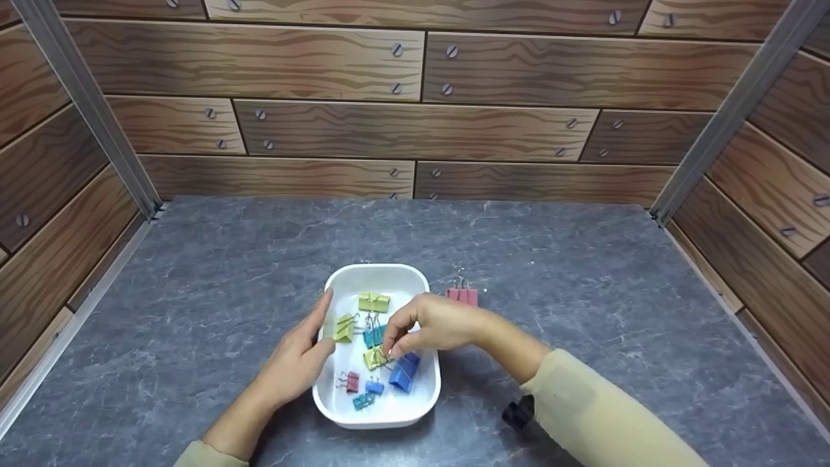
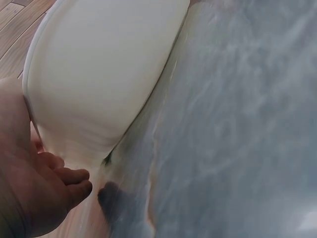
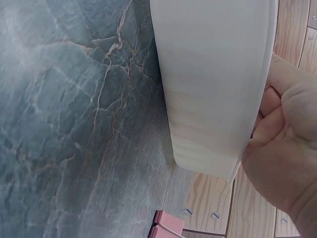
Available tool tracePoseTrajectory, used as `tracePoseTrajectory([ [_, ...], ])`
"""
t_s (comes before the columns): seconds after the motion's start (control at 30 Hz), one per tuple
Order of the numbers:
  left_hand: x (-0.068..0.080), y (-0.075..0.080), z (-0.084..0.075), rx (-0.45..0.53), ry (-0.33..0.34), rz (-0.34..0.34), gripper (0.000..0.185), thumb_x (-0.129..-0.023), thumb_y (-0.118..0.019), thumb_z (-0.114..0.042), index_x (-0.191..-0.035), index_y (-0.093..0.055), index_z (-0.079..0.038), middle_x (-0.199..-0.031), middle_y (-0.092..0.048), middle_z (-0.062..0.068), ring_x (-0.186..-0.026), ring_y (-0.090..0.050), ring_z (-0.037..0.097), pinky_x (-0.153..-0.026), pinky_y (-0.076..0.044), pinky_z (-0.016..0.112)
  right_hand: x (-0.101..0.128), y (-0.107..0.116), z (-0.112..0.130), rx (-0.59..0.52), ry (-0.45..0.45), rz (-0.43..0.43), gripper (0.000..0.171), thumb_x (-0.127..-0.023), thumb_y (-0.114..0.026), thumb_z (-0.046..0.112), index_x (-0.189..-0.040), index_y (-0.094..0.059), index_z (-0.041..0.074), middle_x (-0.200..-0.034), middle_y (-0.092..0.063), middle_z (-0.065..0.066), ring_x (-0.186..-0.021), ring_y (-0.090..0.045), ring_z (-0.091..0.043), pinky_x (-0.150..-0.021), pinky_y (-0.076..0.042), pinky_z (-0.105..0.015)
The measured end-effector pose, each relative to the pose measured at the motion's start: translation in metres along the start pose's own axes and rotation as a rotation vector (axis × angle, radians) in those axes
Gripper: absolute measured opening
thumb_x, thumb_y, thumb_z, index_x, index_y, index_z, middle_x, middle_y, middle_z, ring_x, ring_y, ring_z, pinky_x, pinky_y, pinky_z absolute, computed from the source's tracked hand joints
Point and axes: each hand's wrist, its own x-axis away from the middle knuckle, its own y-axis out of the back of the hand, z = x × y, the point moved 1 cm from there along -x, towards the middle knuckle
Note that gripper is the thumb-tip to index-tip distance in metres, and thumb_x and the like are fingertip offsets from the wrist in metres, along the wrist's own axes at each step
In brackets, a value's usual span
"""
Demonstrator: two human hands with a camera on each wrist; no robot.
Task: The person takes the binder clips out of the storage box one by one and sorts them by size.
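Observation:
A white plastic tray [image 1: 376, 418] holds several binder clips. My left hand [image 1: 295, 360] grips the tray's left side, its thumb over the rim; in the left wrist view its fingers [image 2: 74, 181] are bent beside the outer wall. Reaching over the right rim, my right hand [image 1: 434, 324] pinches at a yellow-green binder clip [image 1: 374, 358], whose contact point the fingers partly hide. Close beside it lie a large blue binder clip [image 1: 404, 372] and a teal one [image 1: 374, 335]. The right wrist view shows that hand [image 3: 292, 134] behind the tray wall [image 3: 213, 89].
Two more yellow-green clips [image 1: 374, 302] lie toward the tray's far end and left side. Small red [image 1: 351, 382], blue [image 1: 375, 387] and teal [image 1: 363, 401] clips sit near its front. Outside, right of the tray, a pink binder clip [image 1: 462, 297] stands on the grey marbled table [image 1: 583, 292].

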Motion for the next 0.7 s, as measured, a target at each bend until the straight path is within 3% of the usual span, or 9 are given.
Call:
tracePoseTrajectory([
  [0.23,-0.001,0.002,0.007,-0.051,-0.063,-0.005,0.077,-0.096,-0.056,-0.008,-0.169,-0.029,-0.012,-0.176,-0.017,0.009,-0.160,-0.019,0.031,-0.127,-0.020,0.053,-0.001,0.002,-0.001,-0.080,-0.020,-0.079,0.009,-0.095,-0.079,0.012,-0.102,-0.083,0.006,-0.092,-0.078,0.004,-0.085,-0.069,-0.004,-0.082,-0.057,-0.026],
  [0.4,-0.001,0.002,0.008,-0.087,-0.109,-0.012,0.078,-0.095,-0.057,-0.008,-0.168,-0.029,-0.008,-0.177,-0.013,0.005,-0.160,-0.020,0.031,-0.126,-0.022,0.054,0.002,0.004,-0.001,-0.168,-0.026,-0.167,0.012,-0.096,-0.078,0.012,-0.104,-0.082,0.003,-0.092,-0.077,0.005,-0.085,-0.067,-0.007,-0.081,-0.056,-0.024],
  [0.7,-0.002,0.003,0.006,-0.092,-0.091,0.025,0.082,-0.098,-0.064,-0.019,-0.169,-0.024,-0.010,-0.177,-0.012,0.003,-0.160,-0.018,0.031,-0.127,-0.019,0.054,0.022,0.020,0.005,-0.215,0.009,-0.338,0.016,-0.096,-0.077,0.010,-0.106,-0.079,-0.003,-0.099,-0.079,-0.003,-0.090,-0.070,-0.014,-0.082,-0.058,-0.028],
])
